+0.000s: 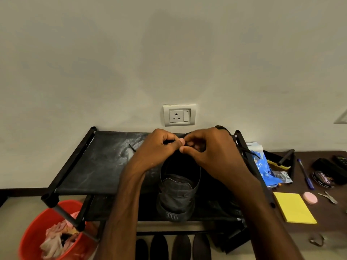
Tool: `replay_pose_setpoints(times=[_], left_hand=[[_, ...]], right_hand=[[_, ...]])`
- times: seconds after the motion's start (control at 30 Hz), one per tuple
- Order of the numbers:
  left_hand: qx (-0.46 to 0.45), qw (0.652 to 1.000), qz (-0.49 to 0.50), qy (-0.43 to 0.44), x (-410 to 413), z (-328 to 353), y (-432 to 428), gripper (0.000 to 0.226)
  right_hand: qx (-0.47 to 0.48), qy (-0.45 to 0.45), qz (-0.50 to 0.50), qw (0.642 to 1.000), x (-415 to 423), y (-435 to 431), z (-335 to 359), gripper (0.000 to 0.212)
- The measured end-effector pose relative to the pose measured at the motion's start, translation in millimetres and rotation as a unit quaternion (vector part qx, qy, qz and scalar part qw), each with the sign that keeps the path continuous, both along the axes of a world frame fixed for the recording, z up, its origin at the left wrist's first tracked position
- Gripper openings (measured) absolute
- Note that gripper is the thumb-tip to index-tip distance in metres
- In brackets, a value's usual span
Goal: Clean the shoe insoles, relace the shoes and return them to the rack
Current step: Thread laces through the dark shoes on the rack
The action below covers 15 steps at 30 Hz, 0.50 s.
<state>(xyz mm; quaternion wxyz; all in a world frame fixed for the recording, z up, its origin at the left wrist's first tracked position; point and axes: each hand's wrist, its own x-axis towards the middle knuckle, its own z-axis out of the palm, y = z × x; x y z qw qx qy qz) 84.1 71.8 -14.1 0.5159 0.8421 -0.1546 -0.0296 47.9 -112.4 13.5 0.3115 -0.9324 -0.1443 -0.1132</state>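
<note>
A black shoe [177, 192] stands on the top shelf of the black rack [97, 166], heel toward me, its grey insole visible inside. Both hands meet over the shoe's front. My left hand [159, 147] pinches a black lace between thumb and fingers. My right hand [208, 147] pinches the lace just beside it, fingertips touching those of the left. A loose lace end [132, 147] lies on the shelf to the left. Another black lace [249, 152] trails off behind my right wrist. Several dark insoles [172, 247] lie on the floor below the rack.
A red tub [33, 239] with rags sits at lower left. To the right are a blue packet [262, 167], a brush [277, 162], a pen [306, 173], a polish tin [323, 179], a yellow pad [293, 207], a pink sponge [309, 197]. A wall socket [179, 115] is behind.
</note>
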Motion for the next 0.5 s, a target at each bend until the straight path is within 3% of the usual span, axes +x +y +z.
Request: replay_pose_setpoints(times=[0.2, 0.5], left_hand=[[-0.032, 0.999, 0.015, 0.004, -1.8, 3.8, 5.6, 0.012], [-0.081, 0.996, 0.037, 0.027, -9.2, 6.4, 12.1, 0.017]], right_hand=[[0.043, 0.030, -0.019, 0.998, 9.3, -5.0, -7.0, 0.007], [0.038, 0.055, -0.036, 0.997, 8.6, -20.2, -2.9, 0.003]])
